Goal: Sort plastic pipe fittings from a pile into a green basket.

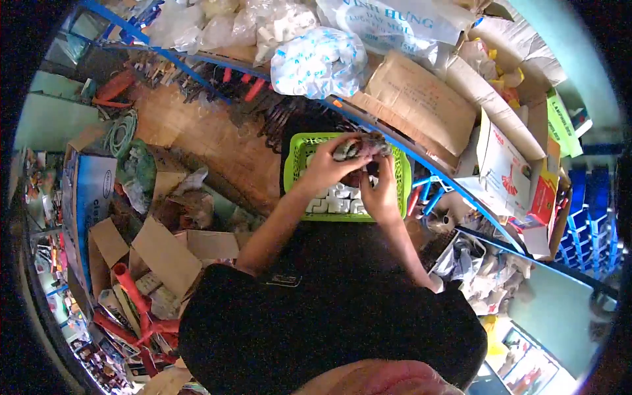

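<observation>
A bright green plastic basket [407, 190] stands before me. Inside it are several white plastic pipe fittings [340, 205], some of them elbow-shaped. Over the basket's far part, my left hand [328, 165] grips a dark, mottled bundle [363, 146] that looks like a crumpled rag. My right hand [381, 190] holds the same bundle from below and the right, its thumb and fingers closed near the lower edge. Whether a small part is wrapped inside the bundle cannot be made out. Both hands hide much of the basket's middle.
A blue-edged shelf [424, 170] slants past the basket, carrying plastic bags of fittings [318, 64] and a cardboard carton [419, 103]. Open cardboard boxes [168, 256] and red pipes [140, 306] crowd the left. A coiled green hose [121, 133] lies near the wooden floor [212, 143].
</observation>
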